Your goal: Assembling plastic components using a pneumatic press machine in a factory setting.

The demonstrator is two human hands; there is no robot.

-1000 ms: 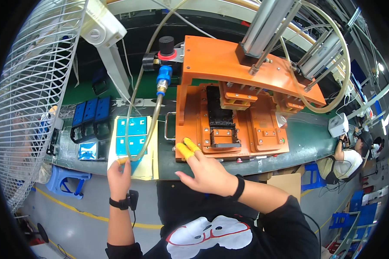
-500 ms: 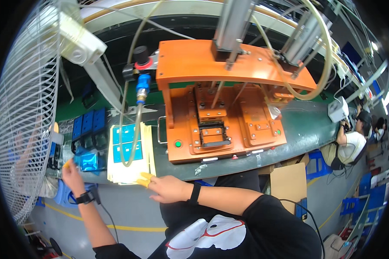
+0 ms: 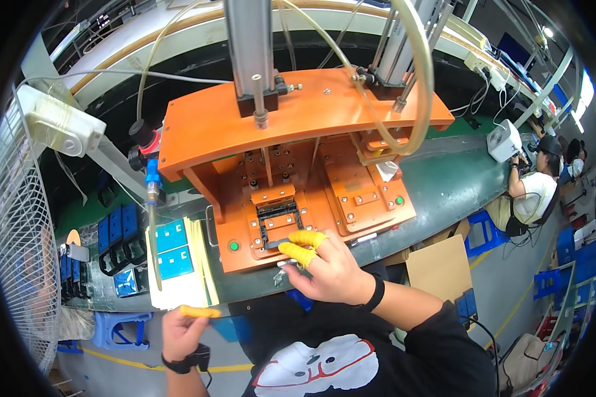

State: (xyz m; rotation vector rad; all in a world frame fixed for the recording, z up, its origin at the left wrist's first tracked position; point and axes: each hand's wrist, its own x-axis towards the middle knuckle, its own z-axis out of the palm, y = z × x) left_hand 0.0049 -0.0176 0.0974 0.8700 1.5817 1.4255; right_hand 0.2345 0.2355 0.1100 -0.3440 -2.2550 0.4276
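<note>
The right hand [image 3: 328, 268] rests at the front lip of the orange press fixture [image 3: 298, 198]. Directly above it, the fixture's top plate [image 3: 291, 122] roofs the black nest [image 3: 278, 218], leaving only a low slot forward. To its left, a hanging tube [image 3: 153, 231] and a card stack [image 3: 179, 264] crowd the left hand [image 3: 182, 331].

press cylinder [image 3: 248, 40]: top cut off | black part [image 3: 276, 243]: under fingers [image 3: 298, 251]

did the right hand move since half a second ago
Yes. The right hand went from the bench edge beside the blue tray stack rightward and up to the black nest of the orange fixture.
</note>
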